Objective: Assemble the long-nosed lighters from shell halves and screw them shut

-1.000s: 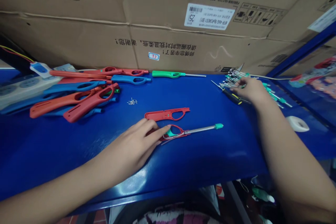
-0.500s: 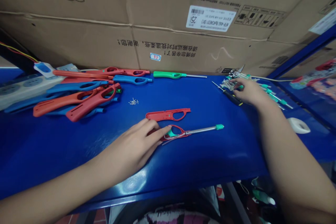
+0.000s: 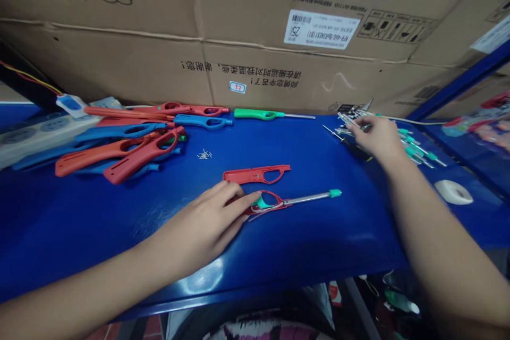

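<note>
My left hand [image 3: 217, 215] is closed over the handle end of an opened red stick lighter [image 3: 308, 199] on the table. The lighter has a green trigger, a thin wire and a metal tube with a green tip pointing right. Just behind it lies a loose red handle half [image 3: 241, 175]. At the back right, my right hand [image 3: 380, 141] pinches a small clear, whitish part [image 3: 350, 118] over a heap of small parts. A screwdriver [image 3: 332, 132] lies partly under this hand. Metal tubes with green ends [image 3: 418, 149] are spread to its right.
Red, orange and blue lighter handles [image 3: 131, 156] are piled at the left beside a power strip [image 3: 40, 135]. Small screws [image 3: 204, 154] and a green lighter [image 3: 258, 114] lie toward the back. A cardboard box [image 3: 247, 37] stands behind; a white object [image 3: 453, 192] sits at right.
My right hand has shifted slightly left at the heap, and whitish parts now show at its fingertips. The left hand stays on the red lighter.
</note>
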A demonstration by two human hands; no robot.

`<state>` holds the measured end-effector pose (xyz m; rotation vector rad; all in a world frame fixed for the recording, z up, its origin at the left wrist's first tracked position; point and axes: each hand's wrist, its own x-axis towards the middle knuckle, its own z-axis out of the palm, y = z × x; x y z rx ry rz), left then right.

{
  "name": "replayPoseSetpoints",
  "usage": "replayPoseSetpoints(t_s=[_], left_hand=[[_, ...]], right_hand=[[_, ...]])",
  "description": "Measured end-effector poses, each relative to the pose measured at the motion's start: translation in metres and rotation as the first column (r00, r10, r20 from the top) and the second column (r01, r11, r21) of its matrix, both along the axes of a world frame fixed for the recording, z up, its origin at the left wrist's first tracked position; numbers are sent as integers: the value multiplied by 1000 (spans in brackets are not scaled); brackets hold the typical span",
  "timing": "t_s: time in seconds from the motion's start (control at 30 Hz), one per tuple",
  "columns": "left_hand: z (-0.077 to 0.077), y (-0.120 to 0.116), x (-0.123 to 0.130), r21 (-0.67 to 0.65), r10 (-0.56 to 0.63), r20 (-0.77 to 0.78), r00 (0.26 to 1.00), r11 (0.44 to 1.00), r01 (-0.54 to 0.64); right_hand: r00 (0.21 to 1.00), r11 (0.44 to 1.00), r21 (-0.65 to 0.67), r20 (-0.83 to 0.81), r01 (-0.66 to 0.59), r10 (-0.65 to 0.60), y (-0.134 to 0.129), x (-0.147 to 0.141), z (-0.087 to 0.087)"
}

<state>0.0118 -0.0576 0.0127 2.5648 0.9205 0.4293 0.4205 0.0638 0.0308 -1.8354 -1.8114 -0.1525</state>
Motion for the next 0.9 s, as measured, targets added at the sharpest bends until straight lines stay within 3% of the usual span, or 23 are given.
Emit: replayPoseSetpoints(t_s=[0.1,0.17,0.27,0.4,0.57,0.73,0.9], left_hand=[[4,-3,3,-18,25,81,996,1000,-24],[6,-3,6,-33,42,151,988,999,-38],[7,-3,10,-91,86,249,965,994,-65],[4,1,12,-209,228,407,884,966,-153],[7,1,17,-466,382,561,734,879,-101],[10,-2,22,-648,473,617,629,759,65],[13,-5,24,-611,426,672,606,781,129]], right_hand=[[998,999,21,-64,-28,30,-13,-38,6],[982,981,94,-64,-170,176,-28,-69,6],[881,874,135,-14,-468,474,-55,-114,1],[718,718,115,-49,-687,695,-84,-148,-8],[604,598,84,97,-797,791,-99,-156,-14],[547,544,62,110,-837,830,-105,-162,-15],[571,567,73,113,-821,813,-104,-162,-17]])
